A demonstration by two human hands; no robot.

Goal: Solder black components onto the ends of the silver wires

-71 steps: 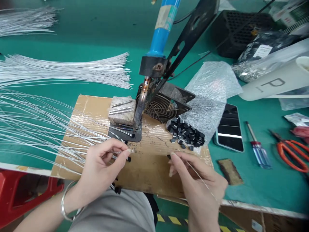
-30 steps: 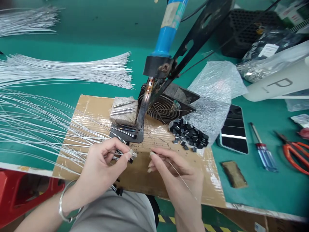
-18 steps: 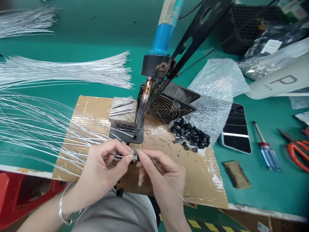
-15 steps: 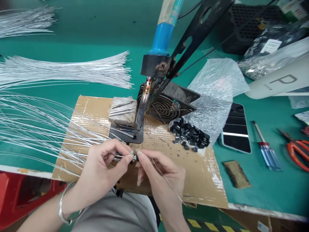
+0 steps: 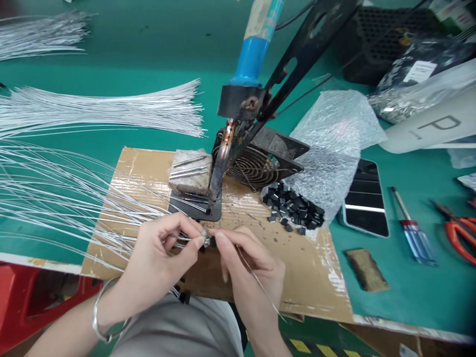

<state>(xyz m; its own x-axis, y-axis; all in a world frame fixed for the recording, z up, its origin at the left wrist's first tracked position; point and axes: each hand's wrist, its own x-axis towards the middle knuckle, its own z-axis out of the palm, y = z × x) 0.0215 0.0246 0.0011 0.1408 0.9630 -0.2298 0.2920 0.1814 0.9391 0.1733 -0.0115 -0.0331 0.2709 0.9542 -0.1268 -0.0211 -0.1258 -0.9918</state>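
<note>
Thumb and forefinger of my left hand pinch the end of a thin white wire, where a small black piece pokes out past the fingertips. My right hand is closed close beside that piece, with a thin silvery strand of solder wire running through its fingers down toward the wrist. Whether the right fingertips touch the black piece is hard to make out. Just above the hands, a blue-handled soldering iron hangs in a black stand, its tip pointing down at a dark pad.
Loose white wires fan out to the left under my left hand. A pile of black caps lies right of the small fan. A phone, a screwdriver and red-handled pliers lie further right. Cardboard covers the table's front.
My right fingertips have shifted slightly right, away from the black piece, and more of it shows. My left hand stays almost where it was.
</note>
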